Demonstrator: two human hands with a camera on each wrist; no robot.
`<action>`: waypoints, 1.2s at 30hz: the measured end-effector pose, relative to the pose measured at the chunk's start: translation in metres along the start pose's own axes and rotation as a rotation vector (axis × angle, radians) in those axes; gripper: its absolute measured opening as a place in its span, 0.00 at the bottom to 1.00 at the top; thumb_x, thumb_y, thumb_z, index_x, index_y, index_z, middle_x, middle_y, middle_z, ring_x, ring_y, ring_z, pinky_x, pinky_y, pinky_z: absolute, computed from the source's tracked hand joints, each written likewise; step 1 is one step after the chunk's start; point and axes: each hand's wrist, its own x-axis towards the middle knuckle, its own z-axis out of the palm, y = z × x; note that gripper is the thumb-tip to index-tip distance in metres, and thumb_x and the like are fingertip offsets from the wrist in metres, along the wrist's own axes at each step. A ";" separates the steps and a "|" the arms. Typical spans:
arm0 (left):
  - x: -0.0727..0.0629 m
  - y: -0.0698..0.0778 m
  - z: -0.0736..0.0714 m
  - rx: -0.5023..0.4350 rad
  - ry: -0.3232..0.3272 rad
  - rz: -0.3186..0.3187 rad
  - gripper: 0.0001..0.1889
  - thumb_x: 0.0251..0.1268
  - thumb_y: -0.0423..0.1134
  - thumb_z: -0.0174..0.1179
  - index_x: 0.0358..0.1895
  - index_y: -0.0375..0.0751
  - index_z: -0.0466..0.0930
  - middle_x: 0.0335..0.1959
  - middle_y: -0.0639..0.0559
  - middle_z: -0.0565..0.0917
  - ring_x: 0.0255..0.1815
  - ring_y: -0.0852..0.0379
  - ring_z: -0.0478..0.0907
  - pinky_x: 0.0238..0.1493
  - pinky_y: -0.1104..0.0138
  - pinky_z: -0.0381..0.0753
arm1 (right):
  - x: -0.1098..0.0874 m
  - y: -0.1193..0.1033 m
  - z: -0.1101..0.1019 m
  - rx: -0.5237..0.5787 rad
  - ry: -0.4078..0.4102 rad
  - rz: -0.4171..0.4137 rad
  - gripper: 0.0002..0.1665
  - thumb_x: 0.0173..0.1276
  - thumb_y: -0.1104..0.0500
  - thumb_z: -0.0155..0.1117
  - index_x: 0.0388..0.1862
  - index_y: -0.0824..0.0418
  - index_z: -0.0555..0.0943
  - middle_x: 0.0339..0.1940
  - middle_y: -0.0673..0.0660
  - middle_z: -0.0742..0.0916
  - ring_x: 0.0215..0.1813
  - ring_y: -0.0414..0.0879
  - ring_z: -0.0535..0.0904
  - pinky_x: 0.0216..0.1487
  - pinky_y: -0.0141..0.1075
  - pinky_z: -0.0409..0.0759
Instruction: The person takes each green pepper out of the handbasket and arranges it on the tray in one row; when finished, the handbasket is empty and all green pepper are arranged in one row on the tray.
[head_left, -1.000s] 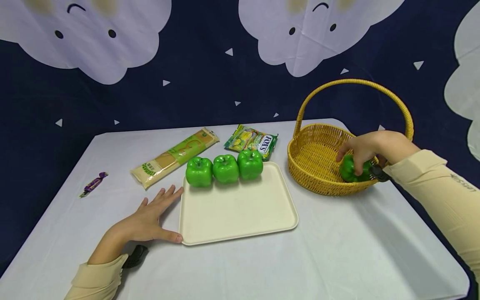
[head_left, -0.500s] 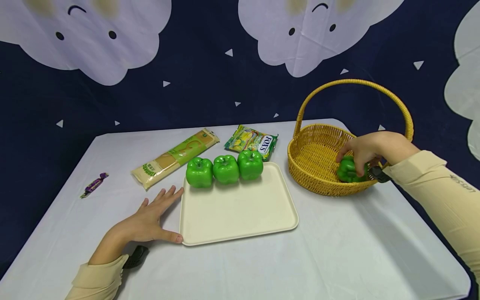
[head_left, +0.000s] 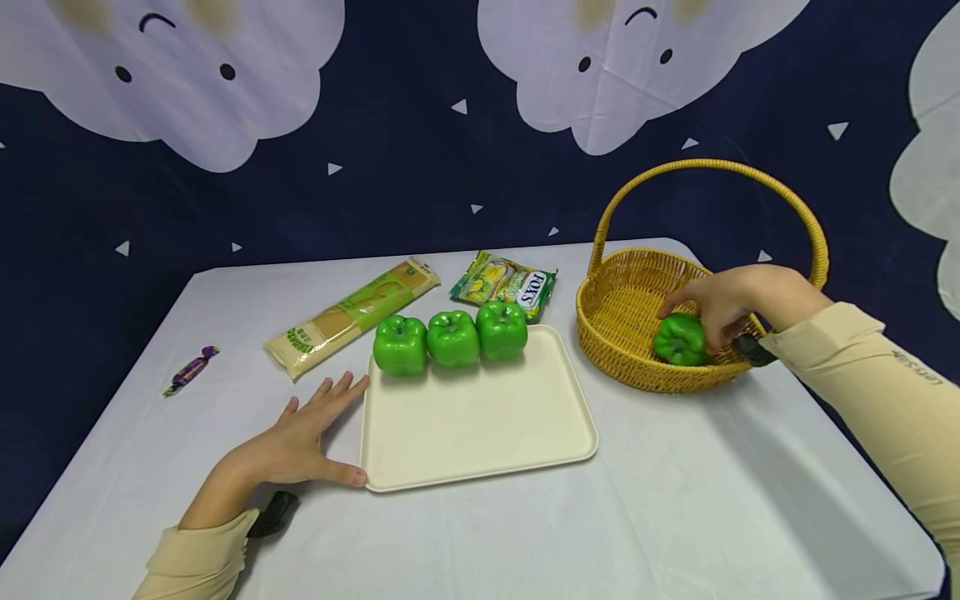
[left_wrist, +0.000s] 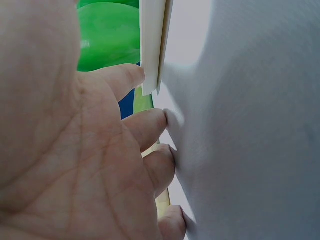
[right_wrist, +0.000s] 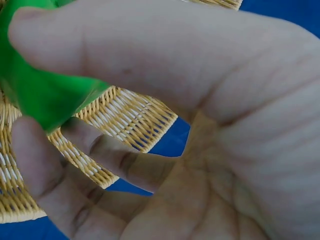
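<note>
My right hand point(head_left: 716, 302) is inside the wicker basket point(head_left: 615, 357), with thumb and fingers about a green bell pepper point(head_left: 680, 339). In the right wrist view the thumb overlaps the bell pepper point(right_wrist: 35, 85) and a fingertip is right at its lower edge. Spread flat on the table, my left hand point(head_left: 292, 442) touches the left side of a cream tray point(head_left: 480, 425) with thumb and index finger. In the left wrist view the index fingertip meets the tray's edge point(left_wrist: 152, 45). Three more green bell peppers point(head_left: 453, 340) line the tray's far side.
Behind the tray lie a long pack of noodles point(head_left: 352, 317) and a green FOX'S candy bag point(head_left: 504, 283). A purple wrapped candy point(head_left: 191, 371) lies at far left. The basket's tall handle point(head_left: 705, 162) arches over its opening. A dark cloth point(head_left: 405, 167) with clouds hangs behind the table.
In the basket, the bell pepper has shifted left and turned, and more of it shows beside the thumb. My right hand has moved slightly left with it; the left hand stays at the tray.
</note>
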 end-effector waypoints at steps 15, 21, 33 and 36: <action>0.001 0.001 0.000 0.010 -0.005 -0.005 0.71 0.43 0.64 0.84 0.89 0.52 0.49 0.89 0.31 0.46 0.88 0.22 0.37 0.76 0.19 0.30 | 0.011 -0.008 -0.002 -0.086 0.058 -0.072 0.56 0.56 0.72 0.77 0.83 0.65 0.62 0.61 0.80 0.80 0.33 0.46 0.77 0.36 0.37 0.82; 0.000 0.001 0.000 0.003 -0.005 0.000 0.71 0.43 0.64 0.84 0.89 0.51 0.49 0.89 0.31 0.46 0.88 0.22 0.37 0.76 0.19 0.30 | 0.017 -0.012 -0.002 -0.092 0.067 -0.113 0.56 0.58 0.71 0.78 0.83 0.67 0.62 0.64 0.83 0.80 0.42 0.49 0.81 0.42 0.39 0.86; 0.000 0.001 0.000 0.012 -0.001 -0.013 0.72 0.41 0.69 0.82 0.89 0.51 0.49 0.90 0.31 0.46 0.89 0.22 0.36 0.77 0.19 0.29 | 0.028 -0.018 0.001 -0.193 0.164 -0.111 0.56 0.58 0.63 0.85 0.82 0.66 0.66 0.67 0.74 0.80 0.60 0.63 0.81 0.61 0.56 0.86; 0.000 0.000 0.000 0.009 -0.003 -0.014 0.72 0.41 0.69 0.82 0.89 0.52 0.49 0.90 0.32 0.46 0.89 0.23 0.36 0.77 0.20 0.28 | 0.030 -0.018 0.003 -0.232 0.216 -0.119 0.55 0.56 0.63 0.86 0.81 0.65 0.69 0.71 0.76 0.79 0.69 0.73 0.77 0.68 0.67 0.80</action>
